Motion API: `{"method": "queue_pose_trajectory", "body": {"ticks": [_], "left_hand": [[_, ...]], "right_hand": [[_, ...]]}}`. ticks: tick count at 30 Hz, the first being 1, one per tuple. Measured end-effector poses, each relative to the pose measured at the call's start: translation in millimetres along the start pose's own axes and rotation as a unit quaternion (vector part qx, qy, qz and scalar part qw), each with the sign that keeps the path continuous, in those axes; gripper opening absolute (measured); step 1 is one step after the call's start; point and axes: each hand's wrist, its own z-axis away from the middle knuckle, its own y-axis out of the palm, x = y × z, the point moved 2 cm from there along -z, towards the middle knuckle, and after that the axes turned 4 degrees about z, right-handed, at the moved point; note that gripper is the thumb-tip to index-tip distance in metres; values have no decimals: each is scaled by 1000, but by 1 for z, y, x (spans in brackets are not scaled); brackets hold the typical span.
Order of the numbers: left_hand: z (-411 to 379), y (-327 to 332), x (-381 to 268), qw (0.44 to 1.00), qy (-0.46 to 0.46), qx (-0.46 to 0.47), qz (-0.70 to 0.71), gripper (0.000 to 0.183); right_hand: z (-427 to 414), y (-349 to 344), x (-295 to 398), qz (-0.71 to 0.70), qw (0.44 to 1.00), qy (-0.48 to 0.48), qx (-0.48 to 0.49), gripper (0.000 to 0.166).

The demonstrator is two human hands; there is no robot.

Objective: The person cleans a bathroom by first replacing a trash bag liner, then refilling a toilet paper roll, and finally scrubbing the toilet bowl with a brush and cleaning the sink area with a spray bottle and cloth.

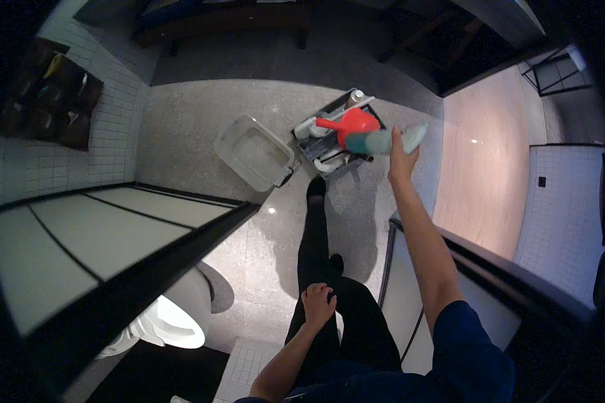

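Observation:
My right hand [403,155] is wrapped around a translucent plastic bottle [378,142] with teal liquid towards its far end. The bottle lies nearly sideways, above a grey caddy [337,174] on the floor. Just beyond the bottle, and partly covered by it, is a red plastic dipper [358,122] with a short handle. Several other bottles and cleaning items fill the caddy, among them a white-capped bottle [356,95]. My left hand [318,302] rests on my dark-trousered leg and holds nothing.
Left of the caddy a clear plastic tub [254,151] stands on the grey floor. Black-framed panels flank me on the left [146,221] and right [408,302]. A white toilet [176,322] is at lower left. A dark pocket organizer [55,98] hangs on the tiled wall.

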Motion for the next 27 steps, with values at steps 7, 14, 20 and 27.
{"method": "queue_pose_trajectory", "body": {"ticks": [7, 14, 20, 27], "left_hand": [[-151, -73, -30, 990, -48, -39, 125, 16], [-202, -99, -48, 990, -88, -66, 87, 12], [-218, -105, -54, 990, -114, -52, 63, 12], [-204, -97, -58, 986, -125, -69, 89, 11]], "right_hand": [[-194, 155, -129, 191, 971, -110, 96, 52], [-224, 192, -233, 384, 896, -55, 216, 53], [-250, 145, -270, 703, 566, -76, 425, 43], [-252, 143, -288, 759, 518, -18, 393, 54]]}}
